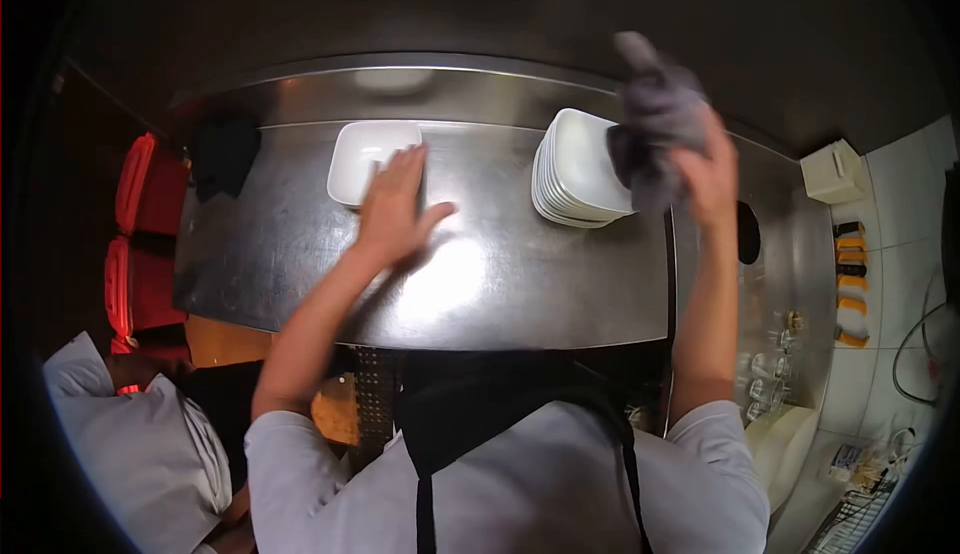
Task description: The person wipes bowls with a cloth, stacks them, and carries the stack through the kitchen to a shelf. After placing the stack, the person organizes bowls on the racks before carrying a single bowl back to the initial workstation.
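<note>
A white square bowl [350,159] stands on the steel counter toward the left. My left hand [393,204] is at its front right side, fingers stretched out over the rim and thumb spread to the right. My right hand [708,169] is closed round a grey cloth [662,114], which is bunched up, blurred by motion and raised beside a stack of white square plates [583,169]. The cloth overlaps the right edge of the stack in this view.
The steel counter [480,299] has a raised back ledge. A dark cloth [222,159] lies at its left end, beside red bins [145,279]. A person [150,434] in a white shirt is at lower left. Glasses [765,384] and a wall-mounted white box [833,172] are on the right.
</note>
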The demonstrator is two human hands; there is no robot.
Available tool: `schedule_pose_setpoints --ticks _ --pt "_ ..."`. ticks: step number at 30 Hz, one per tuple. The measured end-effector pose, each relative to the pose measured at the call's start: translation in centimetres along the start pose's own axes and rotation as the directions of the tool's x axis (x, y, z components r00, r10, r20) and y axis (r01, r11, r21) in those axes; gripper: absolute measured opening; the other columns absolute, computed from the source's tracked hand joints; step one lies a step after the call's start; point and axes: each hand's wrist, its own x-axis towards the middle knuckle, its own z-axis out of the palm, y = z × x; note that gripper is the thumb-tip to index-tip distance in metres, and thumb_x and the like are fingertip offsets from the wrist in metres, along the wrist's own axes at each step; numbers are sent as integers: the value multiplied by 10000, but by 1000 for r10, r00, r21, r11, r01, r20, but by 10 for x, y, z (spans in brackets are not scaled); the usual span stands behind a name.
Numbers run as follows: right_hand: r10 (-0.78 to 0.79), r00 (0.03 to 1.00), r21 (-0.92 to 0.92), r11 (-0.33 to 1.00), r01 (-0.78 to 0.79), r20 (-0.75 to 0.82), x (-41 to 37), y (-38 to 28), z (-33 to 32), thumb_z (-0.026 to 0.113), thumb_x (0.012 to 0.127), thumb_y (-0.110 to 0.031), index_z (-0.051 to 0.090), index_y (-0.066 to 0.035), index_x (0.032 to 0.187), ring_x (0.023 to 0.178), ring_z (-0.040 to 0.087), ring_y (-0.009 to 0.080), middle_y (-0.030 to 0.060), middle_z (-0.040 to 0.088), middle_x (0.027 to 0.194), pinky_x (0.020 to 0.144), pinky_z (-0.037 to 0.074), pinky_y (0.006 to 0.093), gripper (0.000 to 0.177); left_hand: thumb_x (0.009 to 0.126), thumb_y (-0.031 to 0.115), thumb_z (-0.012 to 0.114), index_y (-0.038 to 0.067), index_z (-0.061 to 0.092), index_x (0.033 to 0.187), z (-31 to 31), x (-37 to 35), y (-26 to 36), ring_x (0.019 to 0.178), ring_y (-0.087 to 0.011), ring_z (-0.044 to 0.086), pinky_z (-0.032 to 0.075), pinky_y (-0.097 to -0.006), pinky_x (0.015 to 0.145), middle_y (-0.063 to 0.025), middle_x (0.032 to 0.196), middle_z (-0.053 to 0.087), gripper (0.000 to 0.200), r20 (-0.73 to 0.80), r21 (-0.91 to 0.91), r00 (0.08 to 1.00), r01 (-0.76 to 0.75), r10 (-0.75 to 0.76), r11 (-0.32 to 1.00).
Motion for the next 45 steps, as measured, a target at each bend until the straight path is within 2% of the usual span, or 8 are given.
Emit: schedule_pose_setpoints --ticks 13,20,24,28,35,39,41,45 --pt "173 863 -413 910 44 475 10 32 82 578 938 -466 483 45 1379 1247 522 455 277 544 1356 1048 405 464 682 686 217 851 -85 -74 1510 132 58 180 1426 -495 229 205 -509 1185 -353 1517 189 1276 -209 -628 917 142 -341 765" --pt "263 924 501 781 -373 279 12 41 60 705 893 -168 629 41 1198 942 620 118 47 681 1049 854 494 269 378 574 328 948 -87 -77 1507 111 56 198 1424 -514 212 205 -509 1183 -358 1536 157 1446 -49 -689 902 280 -428 669" --pt "-158 987 -155 975 159 20 34 56 24 775 795 -204 644 18 1114 1007 658 294 168 666 1127 892 506 357 409 506 511 948 -95 -33 1512 117 49 195 1483 -422 131 152 -459 1215 -331 1580 35 1530 -156 -654 919 179 -363 735" --pt "-62 783 -407 827 388 619 2 79 44 560 902 -565 440 25 1415 1472 189 473 363 252 1535 1212 110 514 791 638 282 935 -32 -75 1525 123 45 212 1371 -345 396 325 -407 1143 -287 1497 291 1380 -149 -668 925 167 -350 725" --pt "225 789 -399 917 28 572 2 11 66 670 775 -672 537 107 1232 1209 507 468 349 538 1260 1015 387 542 913 746 199 776 -89 -14 1513 112 50 207 1390 -489 296 215 -558 1156 -374 1482 232 1138 -8 -773 868 309 -496 554" --pt "265 712 -112 960 -255 650 22 24 49 630 921 -407 487 100 1335 1204 581 351 253 580 1304 1036 441 469 670 682 369 853 -82 21 1516 155 37 171 1437 -519 208 143 -664 1128 -408 1517 163 1262 -208 -44 971 112 -118 993" --pt "422 817 529 622 -577 393 13 33 45 738 827 -312 630 35 1137 938 675 238 144 677 1125 864 529 374 477 631 477 878 -78 74 1519 115 51 203 1448 -539 166 102 -722 1104 -418 1528 130 1320 -331 -502 868 170 -370 848" --pt "410 877 948 81 -307 249 0 46 -15 601 955 -239 498 40 1356 1206 588 276 151 609 1300 1058 457 435 499 735 515 765 -93 532 1314 76 59 212 1447 -559 129 74 -825 1027 -314 1556 222 872 -190 35 982 12 -5 999"
